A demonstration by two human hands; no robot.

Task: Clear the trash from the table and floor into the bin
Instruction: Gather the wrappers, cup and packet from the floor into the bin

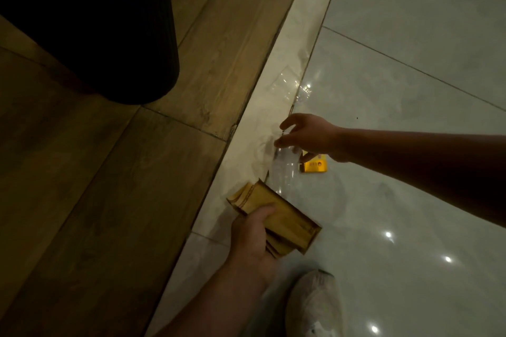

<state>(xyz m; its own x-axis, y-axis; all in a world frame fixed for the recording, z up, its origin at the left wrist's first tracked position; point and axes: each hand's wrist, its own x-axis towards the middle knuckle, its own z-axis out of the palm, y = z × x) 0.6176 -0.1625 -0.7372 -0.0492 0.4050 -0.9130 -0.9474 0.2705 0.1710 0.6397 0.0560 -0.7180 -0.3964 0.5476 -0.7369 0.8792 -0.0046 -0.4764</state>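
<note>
My left hand [253,235] grips a flattened yellow-brown carton [287,215] low over the pale floor. My right hand [306,135] reaches in from the right with fingers curled around the top of a clear plastic bottle [284,165]; how firm the grip is I cannot tell. A small yellow pack [315,165] lies on the tile just under that hand. Another piece of clear plastic [294,85] lies farther up, across the pale strip and the tile. The black bin [104,27] stands at the upper left on the wooden floor, with something white at its top edge.
A pale stone strip [262,117] runs diagonally between the wood floor [115,189] and the glossy tiles [397,76]. My shoe [315,306] stands on the tile at the bottom, close to the left forearm.
</note>
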